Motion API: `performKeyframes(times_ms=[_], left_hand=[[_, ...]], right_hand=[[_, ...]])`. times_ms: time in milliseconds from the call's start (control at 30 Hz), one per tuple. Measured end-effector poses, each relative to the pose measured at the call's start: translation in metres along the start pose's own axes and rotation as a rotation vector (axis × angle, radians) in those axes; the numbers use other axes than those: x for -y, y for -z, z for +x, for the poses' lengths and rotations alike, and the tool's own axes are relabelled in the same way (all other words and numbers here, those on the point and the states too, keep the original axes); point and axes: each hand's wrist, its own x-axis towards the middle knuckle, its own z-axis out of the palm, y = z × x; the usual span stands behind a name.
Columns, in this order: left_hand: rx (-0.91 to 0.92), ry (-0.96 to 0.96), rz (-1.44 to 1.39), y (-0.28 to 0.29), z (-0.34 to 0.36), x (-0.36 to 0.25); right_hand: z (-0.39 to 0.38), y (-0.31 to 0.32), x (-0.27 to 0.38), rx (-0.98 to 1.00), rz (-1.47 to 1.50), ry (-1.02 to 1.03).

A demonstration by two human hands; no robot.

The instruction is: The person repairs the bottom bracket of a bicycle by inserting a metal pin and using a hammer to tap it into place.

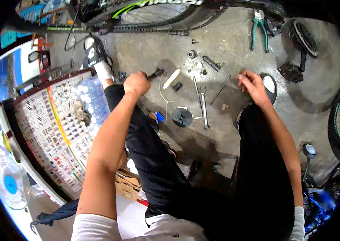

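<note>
My left hand (137,84) is closed in a fist round a dark, short tool or part (156,74), whose far end sticks out to the right; its kind is unclear. My right hand (252,85) hovers above my right knee, fingers loosely bent and apart, with nothing visible in it. Between the hands on the concrete floor lie a cream tube (172,79), a small black piece (177,86), a combination wrench (204,106), an L-shaped hex key (198,98) and a thin rod (220,90). Nearer me sits a round black disc (182,117).
A bicycle wheel and frame (154,16) cross the far side. Green-handled pliers (259,32) and a crankset with pedal (301,48) lie at the far right. Small metal parts (211,63) are scattered ahead. A printed parts board (53,128) stands left, beside a fan (10,182).
</note>
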Motion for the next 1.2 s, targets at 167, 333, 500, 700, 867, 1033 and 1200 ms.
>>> performKeyframes(times_ms=[167,333,500,700,867,1033,1200], left_hand=[[0.026,0.022,-0.124,-0.012,-0.002,0.023],[0.066,0.064,-0.273,0.004,-0.014,0.019],[0.069,0.008,-0.376,0.0,-0.019,0.024],[0.081,0.018,-0.454,-0.01,-0.009,0.017],[0.031,-0.043,-0.362,-0.007,-0.017,0.031],[-0.007,0.074,-0.275,0.002,-0.017,0.02],[-0.079,0.016,-0.237,-0.006,-0.014,0.015]], right_hand=[[-0.003,0.004,0.019,0.066,0.001,-0.096],[-0.007,0.003,0.04,0.084,0.013,-0.185],[-0.001,0.003,0.092,0.162,-0.244,-0.249],[0.015,0.011,0.142,0.433,-1.151,-0.063],[0.035,-0.034,0.124,0.364,-1.165,-0.086],[0.035,-0.081,0.092,0.435,-1.024,-0.045],[0.04,-0.092,0.086,0.515,-0.819,0.06]])
